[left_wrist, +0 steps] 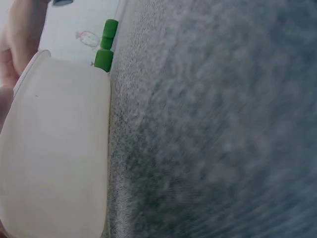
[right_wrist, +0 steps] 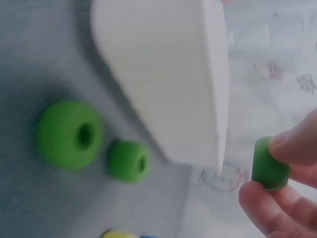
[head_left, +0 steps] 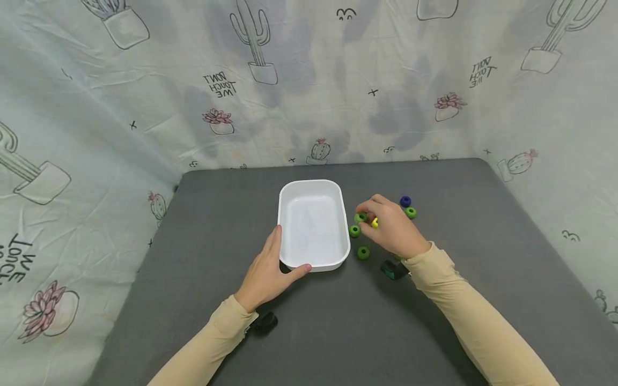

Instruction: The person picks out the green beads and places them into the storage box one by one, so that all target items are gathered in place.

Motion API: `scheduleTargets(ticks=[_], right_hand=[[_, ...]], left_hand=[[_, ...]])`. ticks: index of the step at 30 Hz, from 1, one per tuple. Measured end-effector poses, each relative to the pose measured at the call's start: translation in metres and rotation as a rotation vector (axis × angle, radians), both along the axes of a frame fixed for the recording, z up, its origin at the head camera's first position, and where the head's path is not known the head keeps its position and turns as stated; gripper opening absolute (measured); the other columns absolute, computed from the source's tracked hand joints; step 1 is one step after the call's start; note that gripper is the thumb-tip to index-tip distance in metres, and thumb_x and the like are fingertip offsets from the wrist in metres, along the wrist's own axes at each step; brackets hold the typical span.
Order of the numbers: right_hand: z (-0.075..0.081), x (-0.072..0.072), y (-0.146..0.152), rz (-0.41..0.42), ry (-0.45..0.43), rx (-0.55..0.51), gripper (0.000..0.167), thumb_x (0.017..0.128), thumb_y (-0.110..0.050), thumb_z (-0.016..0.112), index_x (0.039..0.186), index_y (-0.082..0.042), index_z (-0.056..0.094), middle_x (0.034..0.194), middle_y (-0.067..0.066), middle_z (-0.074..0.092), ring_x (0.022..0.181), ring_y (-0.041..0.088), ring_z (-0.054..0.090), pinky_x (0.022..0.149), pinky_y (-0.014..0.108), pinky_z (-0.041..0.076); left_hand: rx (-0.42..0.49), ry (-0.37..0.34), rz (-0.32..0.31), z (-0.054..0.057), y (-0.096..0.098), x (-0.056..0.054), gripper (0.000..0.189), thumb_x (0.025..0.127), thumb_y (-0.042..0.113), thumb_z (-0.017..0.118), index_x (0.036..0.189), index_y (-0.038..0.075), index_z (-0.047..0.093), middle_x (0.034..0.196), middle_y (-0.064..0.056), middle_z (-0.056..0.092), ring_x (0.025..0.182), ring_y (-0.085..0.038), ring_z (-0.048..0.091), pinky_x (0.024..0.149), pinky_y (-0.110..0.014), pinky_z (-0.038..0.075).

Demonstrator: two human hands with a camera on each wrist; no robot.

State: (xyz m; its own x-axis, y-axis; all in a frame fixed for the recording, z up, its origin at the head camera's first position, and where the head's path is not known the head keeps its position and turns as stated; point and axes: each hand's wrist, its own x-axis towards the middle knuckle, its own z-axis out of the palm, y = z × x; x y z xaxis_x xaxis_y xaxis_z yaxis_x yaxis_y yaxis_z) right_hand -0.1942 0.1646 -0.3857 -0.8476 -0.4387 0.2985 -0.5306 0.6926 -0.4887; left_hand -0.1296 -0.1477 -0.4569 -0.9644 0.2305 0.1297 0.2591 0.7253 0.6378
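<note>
A white rectangular tray (head_left: 314, 262) with rounded corners stands on the grey table. My left hand (head_left: 267, 271) rests against its near left corner, fingers straight along the left side and thumb at the front edge. To the tray's right, my right hand (head_left: 393, 228) pinches a green bead (right_wrist: 270, 166) between thumb and fingertips, above the table. Two more green beads, one close to the tray's right wall (head_left: 354, 231) and one nearer me (head_left: 363, 252), lie by that hand. A yellow bead (head_left: 375, 223) shows partly beneath its fingers.
Beyond my right hand lie a dark blue bead (head_left: 405, 201) and another green bead (head_left: 410, 212). A black wrist device (head_left: 395, 269) hangs under the right wrist and another (head_left: 265, 324) under the left. A printed cloth (head_left: 309, 107) surrounds the table's (head_left: 227, 214) far side and flanks.
</note>
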Motion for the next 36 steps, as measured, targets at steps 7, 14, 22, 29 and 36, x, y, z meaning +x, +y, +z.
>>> scheduleTargets(ticks=[7,14,22,29,36], right_hand=[[0.017,-0.018,-0.03,0.048,-0.032,-0.017,0.021,0.093,-0.004,0.071,0.114,-0.004,0.073,0.104,0.008,0.065,0.085,0.024,0.063,0.074,0.036,0.052],[0.026,-0.032,-0.061,0.083,-0.095,-0.003,0.019,0.094,-0.006,0.07,0.113,-0.005,0.073,0.107,0.009,0.066,0.086,0.02,0.066,0.078,0.035,0.056],[0.017,-0.048,-0.096,0.117,-0.15,0.009,0.023,0.093,-0.004,0.072,0.116,-0.003,0.074,0.108,0.011,0.068,0.084,0.019,0.069,0.081,0.032,0.058],[0.002,-0.06,-0.123,0.107,-0.196,0.036,0.026,0.091,-0.004,0.074,0.117,0.0,0.074,0.111,0.014,0.071,0.091,0.022,0.071,0.084,0.032,0.058],[-0.012,-0.075,-0.144,0.066,-0.205,0.114,0.024,0.092,-0.009,0.076,0.115,-0.002,0.075,0.111,0.014,0.073,0.104,0.026,0.067,0.095,0.038,0.054]], left_hand=[[0.005,-0.012,0.003,-0.001,0.002,0.007,0.12,0.087,0.07,0.071,0.168,0.009,0.007,0.175,-0.007,0.015,0.148,-0.037,0.044,0.108,-0.057,0.047],[-0.002,-0.01,0.016,-0.002,0.003,0.01,0.12,0.087,0.071,0.07,0.169,0.011,0.006,0.175,-0.004,0.014,0.149,-0.036,0.044,0.107,-0.058,0.047],[0.01,-0.017,0.01,-0.002,0.003,0.011,0.12,0.087,0.07,0.071,0.169,0.012,0.006,0.175,-0.003,0.014,0.148,-0.035,0.044,0.108,-0.058,0.047],[0.019,-0.011,0.007,-0.004,0.001,0.011,0.119,0.088,0.068,0.072,0.169,0.01,0.006,0.175,-0.004,0.014,0.148,-0.035,0.044,0.109,-0.058,0.046],[0.019,0.006,-0.001,-0.007,-0.002,0.01,0.119,0.088,0.065,0.073,0.168,0.008,0.006,0.175,-0.007,0.014,0.149,-0.034,0.042,0.11,-0.058,0.045]])
